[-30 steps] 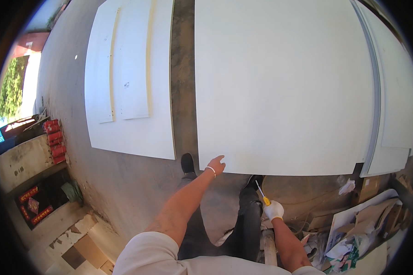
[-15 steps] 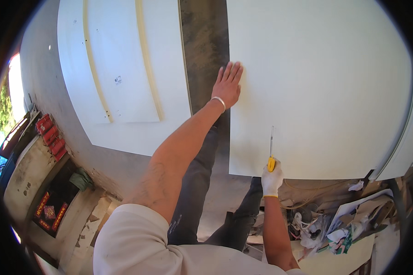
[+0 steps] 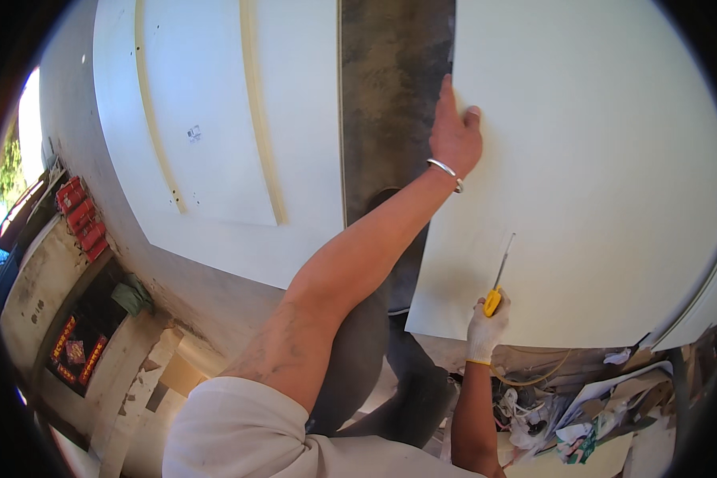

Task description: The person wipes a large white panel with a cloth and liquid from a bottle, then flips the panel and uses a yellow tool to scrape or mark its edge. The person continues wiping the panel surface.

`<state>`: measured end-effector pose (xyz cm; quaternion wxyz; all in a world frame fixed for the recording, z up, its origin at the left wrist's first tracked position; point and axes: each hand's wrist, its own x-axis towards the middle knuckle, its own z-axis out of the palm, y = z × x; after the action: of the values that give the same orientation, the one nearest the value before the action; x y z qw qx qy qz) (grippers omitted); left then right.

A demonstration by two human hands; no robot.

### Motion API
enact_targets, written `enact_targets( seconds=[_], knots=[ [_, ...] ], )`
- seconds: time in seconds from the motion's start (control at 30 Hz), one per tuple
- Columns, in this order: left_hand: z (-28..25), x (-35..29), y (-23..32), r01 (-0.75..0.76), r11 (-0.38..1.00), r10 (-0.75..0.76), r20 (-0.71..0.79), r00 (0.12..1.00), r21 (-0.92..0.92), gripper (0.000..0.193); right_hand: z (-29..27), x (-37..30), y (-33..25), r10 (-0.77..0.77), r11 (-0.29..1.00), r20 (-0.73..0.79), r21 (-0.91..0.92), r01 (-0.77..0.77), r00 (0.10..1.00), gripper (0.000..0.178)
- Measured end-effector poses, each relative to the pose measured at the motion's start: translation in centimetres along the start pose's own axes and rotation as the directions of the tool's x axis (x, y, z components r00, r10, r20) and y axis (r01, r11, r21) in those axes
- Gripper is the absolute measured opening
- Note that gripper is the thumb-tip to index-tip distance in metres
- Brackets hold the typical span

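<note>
My left hand (image 3: 456, 131), bare and with a silver bangle (image 3: 444, 169) at the wrist, grips the left edge of a large white panel (image 3: 597, 183). Its thumb lies on the top face, while the other fingers reach along and over the edge, partly hidden. In my right hand (image 3: 487, 325), which wears a white glove, is a screwdriver (image 3: 493, 301) with a yellow handle. The thin metal shaft points away from me over the panel's near part, its tip free of any screw that I can see.
Another white panel (image 3: 207, 159) with two pale strips lies to the left, across a dark gap (image 3: 394, 95). Scraps and plastic bags (image 3: 534, 422) clutter the near right. Red cylindrical objects (image 3: 81, 217) and a black box-like object (image 3: 84, 338) stand at the far left.
The right panel has turned a little, its far left edge shifting right and widening the gap. My left hand went from lying flat to gripping the edge. The screwdriver moved slightly right and tilted.
</note>
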<state>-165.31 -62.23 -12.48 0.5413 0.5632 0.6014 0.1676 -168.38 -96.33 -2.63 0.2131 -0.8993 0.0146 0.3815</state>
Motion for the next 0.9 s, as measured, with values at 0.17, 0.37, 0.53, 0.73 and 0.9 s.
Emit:
enact_targets(
  seconds=[0.17,0.37,0.53,0.73,0.9],
  knots=[
    [-0.5,-0.7,1.5,0.022,1.0,-0.019,0.122,0.992,-0.022,0.082,3.9,3.2,1.0,0.034,0.979,-0.12,0.203,-0.009,0.992,0.05],
    [-0.9,2.0,-2.3,-0.039,0.843,0.182,0.215,0.959,-0.537,0.063,2.6,6.0,0.9,-0.072,0.983,-0.26,0.146,0.113,0.963,0.041],
    [3.2,12.5,-5.9,-0.346,0.897,0.404,-0.196,0.893,0.273,0.048,0.0,8.0,3.1,-0.117,0.993,-0.309,-0.027,0.115,0.944,0.045],
    [9.6,21.8,-4.2,-0.106,0.713,0.343,-0.214,0.914,0.693,0.026,0.6,9.1,5.5,-0.294,0.943,-0.302,0.062,0.327,0.907,0.049],
    [5.6,20.7,-5.3,-0.245,0.849,0.361,-0.176,0.916,0.468,0.017,1.4,9.4,6.0,-0.289,0.949,-0.364,0.015,0.316,0.885,0.048]
  ],
)
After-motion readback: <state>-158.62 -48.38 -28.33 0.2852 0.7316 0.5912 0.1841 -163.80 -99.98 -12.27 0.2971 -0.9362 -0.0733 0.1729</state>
